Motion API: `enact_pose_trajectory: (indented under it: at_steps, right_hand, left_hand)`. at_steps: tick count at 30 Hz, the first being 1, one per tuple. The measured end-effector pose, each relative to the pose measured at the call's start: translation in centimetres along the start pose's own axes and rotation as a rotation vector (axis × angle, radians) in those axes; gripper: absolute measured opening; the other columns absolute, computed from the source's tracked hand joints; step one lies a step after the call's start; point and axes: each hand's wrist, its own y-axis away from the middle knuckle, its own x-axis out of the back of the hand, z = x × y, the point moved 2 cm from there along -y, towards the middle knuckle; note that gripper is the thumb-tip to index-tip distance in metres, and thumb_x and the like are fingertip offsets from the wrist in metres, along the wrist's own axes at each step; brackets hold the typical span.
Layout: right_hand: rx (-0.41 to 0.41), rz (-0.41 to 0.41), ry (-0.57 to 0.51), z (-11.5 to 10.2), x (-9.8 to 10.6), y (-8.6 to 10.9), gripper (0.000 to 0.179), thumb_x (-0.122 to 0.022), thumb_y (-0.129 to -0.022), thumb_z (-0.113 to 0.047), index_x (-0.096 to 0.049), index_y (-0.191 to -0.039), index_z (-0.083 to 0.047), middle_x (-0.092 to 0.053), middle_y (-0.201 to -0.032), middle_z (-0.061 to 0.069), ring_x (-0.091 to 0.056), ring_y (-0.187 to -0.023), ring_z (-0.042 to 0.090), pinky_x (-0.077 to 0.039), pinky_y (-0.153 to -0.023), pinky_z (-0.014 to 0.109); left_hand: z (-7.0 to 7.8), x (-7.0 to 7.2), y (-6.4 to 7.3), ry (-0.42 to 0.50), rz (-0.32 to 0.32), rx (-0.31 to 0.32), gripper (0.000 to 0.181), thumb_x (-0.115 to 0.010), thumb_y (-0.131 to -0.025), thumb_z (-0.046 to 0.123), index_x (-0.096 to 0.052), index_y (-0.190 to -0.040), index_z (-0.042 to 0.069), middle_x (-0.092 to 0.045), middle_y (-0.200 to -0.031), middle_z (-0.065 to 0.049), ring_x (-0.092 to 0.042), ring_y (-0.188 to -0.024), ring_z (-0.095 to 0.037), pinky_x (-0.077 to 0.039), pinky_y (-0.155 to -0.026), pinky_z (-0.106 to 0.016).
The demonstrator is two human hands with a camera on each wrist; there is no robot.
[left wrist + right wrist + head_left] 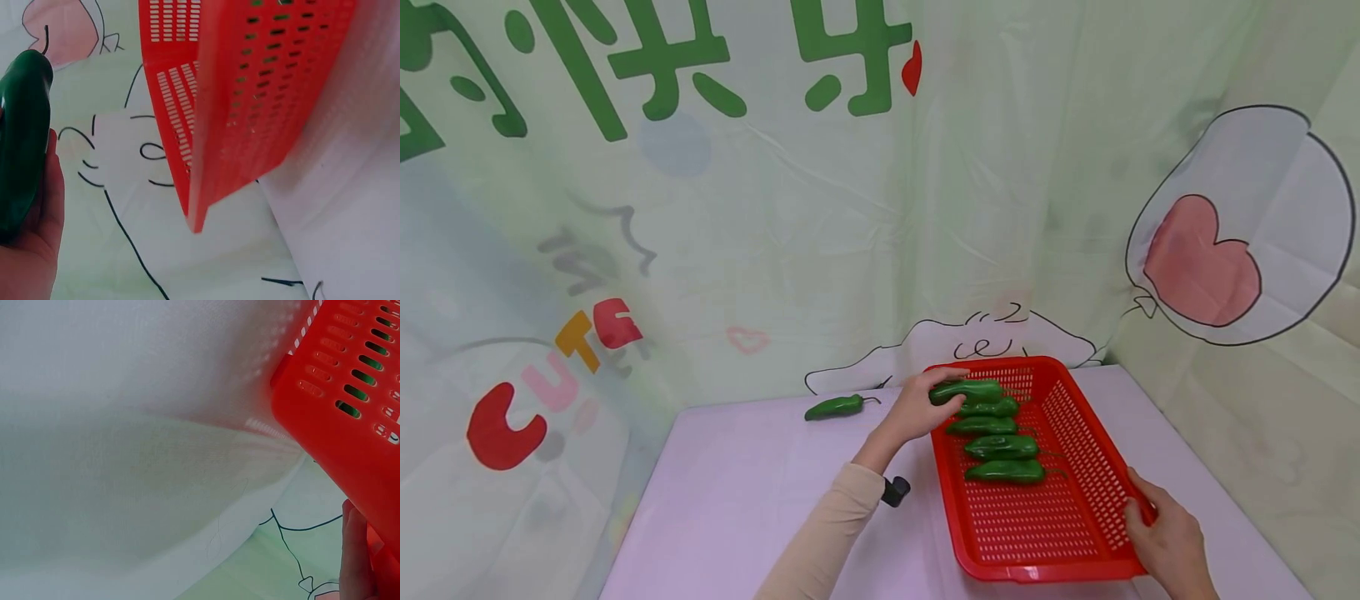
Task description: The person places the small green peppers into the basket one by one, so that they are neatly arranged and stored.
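Note:
My left hand (916,407) holds a green pepper (973,391) between thumb and fingers at the far left part of a red plastic basket (951,521). The left wrist view shows that pepper (24,140) upright in the hand, its thin stem pointing up, beside the slotted basket wall (262,106). Several more green peppers (1002,447) lie side by side in the basket, stems toward the right. My right hand (1168,533) grips the basket's right rim near the front corner, thumb on the inner side. Another pepper (837,407) lies on the table, left of the basket.
A pale lilac cloth covers the table (737,500). Behind and at the sides hangs a light curtain (820,250) with printed letters and a balloon drawing. A dark wrist camera (895,492) sits on my left wrist, close to the basket's left rim.

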Motion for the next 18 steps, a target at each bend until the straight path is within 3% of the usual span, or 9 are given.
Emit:
enact_pose_trajectory:
  at_steps: [9,18]
  right_hand:
    - [-0.01,0.009,-0.008,-0.2,0.0,0.1,0.047,-0.053,-0.09,-0.004,-0.049,-0.135,0.012,-0.051,-0.124,0.042,-0.056,-0.075,0.033,-0.042,-0.048,0.025]
    - [-0.036,-0.016,-0.009,-0.3,0.1,0.0,0.049,-0.054,-0.091,-0.005,-0.047,-0.137,0.012,-0.049,-0.126,0.042,-0.055,-0.074,0.03,-0.042,-0.048,0.026]
  left_hand:
    - [2.1,-2.0,-0.7,0.022,-0.07,0.011,0.036,-0.063,-0.095,0.018,-0.062,-0.131,0.014,-0.065,-0.124,0.003,-0.057,-0.101,-0.003,-0.048,-0.086,-0.016]
    - [3.8,-4.4,-1.6,-0.038,-0.125,-0.04,0.033,-0.058,-0.098,0.019,-0.063,-0.131,0.015,-0.065,-0.122,0.005,-0.055,-0.095,0.0,-0.048,-0.084,-0.015]
